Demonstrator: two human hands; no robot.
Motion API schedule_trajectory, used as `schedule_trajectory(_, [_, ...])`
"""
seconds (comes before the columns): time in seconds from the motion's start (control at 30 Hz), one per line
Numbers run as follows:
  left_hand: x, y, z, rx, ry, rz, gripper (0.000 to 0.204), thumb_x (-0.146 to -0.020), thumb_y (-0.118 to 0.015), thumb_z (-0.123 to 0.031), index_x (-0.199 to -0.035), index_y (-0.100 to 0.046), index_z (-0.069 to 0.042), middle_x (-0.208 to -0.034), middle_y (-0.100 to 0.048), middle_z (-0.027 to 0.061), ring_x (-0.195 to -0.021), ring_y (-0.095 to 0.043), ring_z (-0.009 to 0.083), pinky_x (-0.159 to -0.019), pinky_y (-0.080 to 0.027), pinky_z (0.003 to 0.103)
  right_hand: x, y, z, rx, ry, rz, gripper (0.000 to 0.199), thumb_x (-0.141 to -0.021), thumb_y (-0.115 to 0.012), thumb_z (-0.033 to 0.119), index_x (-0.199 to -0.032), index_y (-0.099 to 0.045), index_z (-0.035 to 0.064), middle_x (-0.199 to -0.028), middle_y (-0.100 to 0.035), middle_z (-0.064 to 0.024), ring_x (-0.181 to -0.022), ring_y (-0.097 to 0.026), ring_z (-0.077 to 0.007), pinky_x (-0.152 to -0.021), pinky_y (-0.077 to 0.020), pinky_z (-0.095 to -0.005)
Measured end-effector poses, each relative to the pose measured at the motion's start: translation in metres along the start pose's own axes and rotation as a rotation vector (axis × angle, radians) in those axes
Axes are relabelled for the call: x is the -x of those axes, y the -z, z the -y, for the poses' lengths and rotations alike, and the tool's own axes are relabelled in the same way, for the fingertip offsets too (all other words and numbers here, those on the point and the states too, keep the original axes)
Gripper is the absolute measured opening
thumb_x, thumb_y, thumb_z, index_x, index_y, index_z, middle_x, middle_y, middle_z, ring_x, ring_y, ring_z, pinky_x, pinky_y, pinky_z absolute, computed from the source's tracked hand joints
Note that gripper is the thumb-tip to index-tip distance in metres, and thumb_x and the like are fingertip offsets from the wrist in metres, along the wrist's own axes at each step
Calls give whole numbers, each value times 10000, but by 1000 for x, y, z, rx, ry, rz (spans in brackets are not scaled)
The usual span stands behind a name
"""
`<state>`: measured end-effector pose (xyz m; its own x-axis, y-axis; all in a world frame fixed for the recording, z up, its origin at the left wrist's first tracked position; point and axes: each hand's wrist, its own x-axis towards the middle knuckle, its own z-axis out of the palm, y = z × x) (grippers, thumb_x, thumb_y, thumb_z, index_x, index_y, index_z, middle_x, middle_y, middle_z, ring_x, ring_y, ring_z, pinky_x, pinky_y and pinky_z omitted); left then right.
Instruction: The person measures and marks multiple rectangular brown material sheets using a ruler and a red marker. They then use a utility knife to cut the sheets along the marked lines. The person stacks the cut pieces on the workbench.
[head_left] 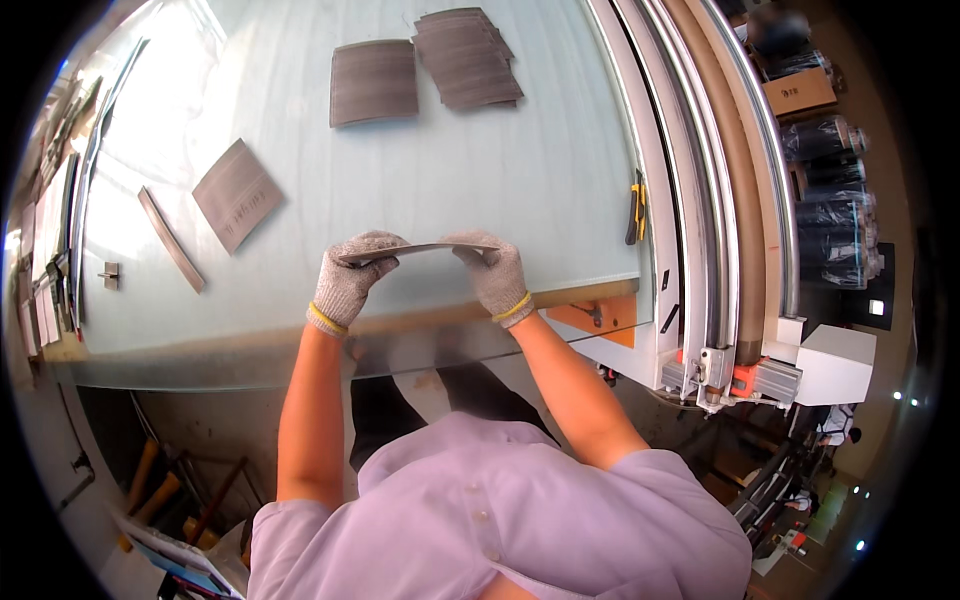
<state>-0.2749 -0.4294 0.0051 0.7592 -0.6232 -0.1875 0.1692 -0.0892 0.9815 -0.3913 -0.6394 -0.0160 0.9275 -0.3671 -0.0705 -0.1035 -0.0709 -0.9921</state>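
Observation:
A thin grey-brown sheet (pixel 425 248), seen nearly edge-on and slightly bowed, spans between my two gloved hands above the near part of the glass-like tabletop. My left hand (pixel 352 278) pinches its left end. At the right end my right hand (pixel 492 275) grips it, fingers closed. Both gloves are pale knit with yellow cuffs. Left of my hands lies a single brown square piece (pixel 238 197) with handwriting on it. Farther off rest a neat stack of similar pieces (pixel 374 84) and, beside it, a fanned-out pile (pixel 467 60).
A narrow curved strip (pixel 171 240) and a small metal block (pixel 110 275) lie at left. A yellow-and-black utility knife (pixel 636 210) sits by the right edge. Beyond it run long metal rollers (pixel 725 170). Wrapped dark rolls (pixel 830 240) and a cardboard box (pixel 800 92) stand farther right.

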Motion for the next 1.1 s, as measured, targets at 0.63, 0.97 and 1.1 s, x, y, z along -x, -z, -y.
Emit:
schedule_trajectory(0.63, [-4, -6, 42, -116, 55, -149, 209, -890, -725, 4, -1094, -756, 31, -1043, -771, 93, -935, -678, 131, -866, -555, 306, -42, -1, 85, 1232, 393, 398, 406, -797, -765, 128, -1193, -715, 52, -886, -739, -131, -767, -698, -289, -732, -575, -368])
schedule_trajectory(0.97, [24, -8, -38, 222, 116, -110, 301, -934, -728, -130, -1180, -728, 44, -1058, -753, 63, -938, -652, 100, -864, -542, 276, -3, 6, 53, -361, -357, 238, 293, -965, -644, -7, -1239, -676, -107, -1148, -746, -114, -1026, -682, -156, -938, -544, -306])
schedule_trajectory(1.1, [25, -37, -50, 122, 35, -279, 270, -963, -671, -65, -1207, -728, 36, -1053, -753, 79, -953, -645, 96, -883, -535, 276, 9, -11, 42, -426, -402, 137, 276, -968, -647, 3, -1220, -685, -104, -1130, -747, -124, -1029, -676, -157, -960, -530, -305])
